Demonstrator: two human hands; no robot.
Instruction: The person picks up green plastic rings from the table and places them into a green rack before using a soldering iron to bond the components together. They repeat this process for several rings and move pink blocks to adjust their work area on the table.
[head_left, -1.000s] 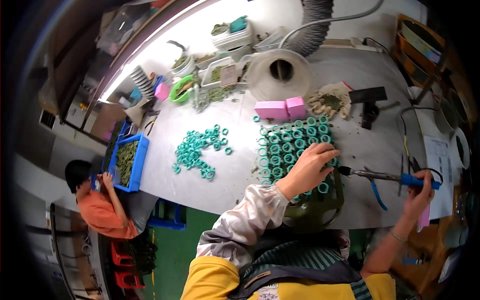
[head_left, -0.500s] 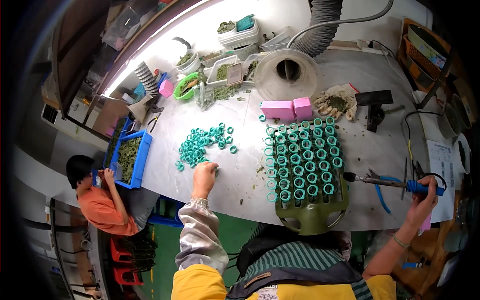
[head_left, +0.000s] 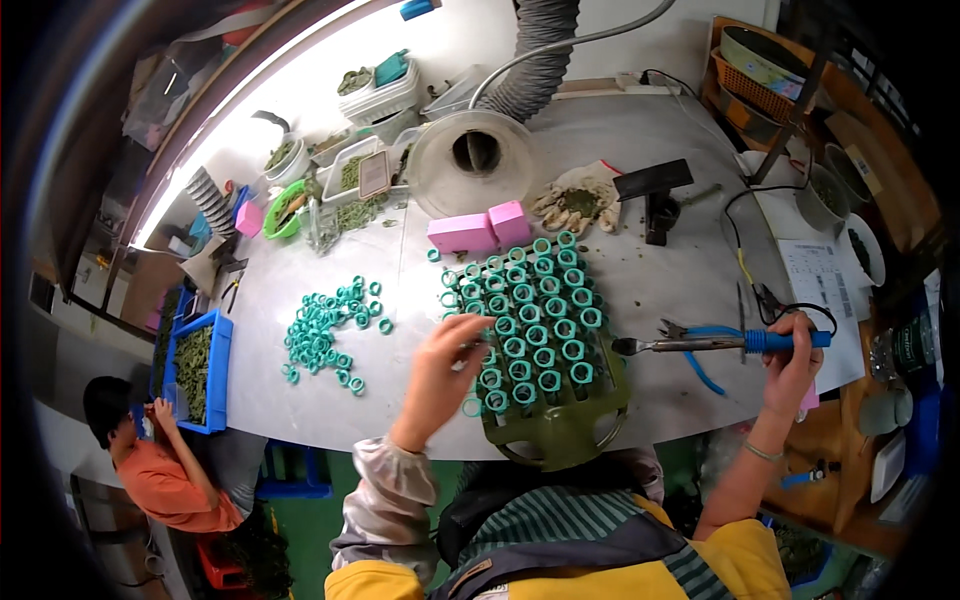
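My left hand is closed in a pinch over the left edge of a block of teal rings standing in rows. Its fingertips are beside the rings, and what lies between them is too small to make out. Under the rings is an olive-green plastic rack with a looped handle toward me. In my right hand is a soldering iron, gripped by its blue handle; its dark tip points left at the rack's right edge. A loose pile of teal rings lies to the left.
Blue-handled pliers lie below the iron. Behind the rack are pink blocks, a glove, a black stand and a fume hood. At left, a person in orange works beside a blue crate.
My left hand has moved right, from the loose ring pile to the rack's left edge. The view has shifted, and my right hand still holds the soldering iron near the rack's right side.
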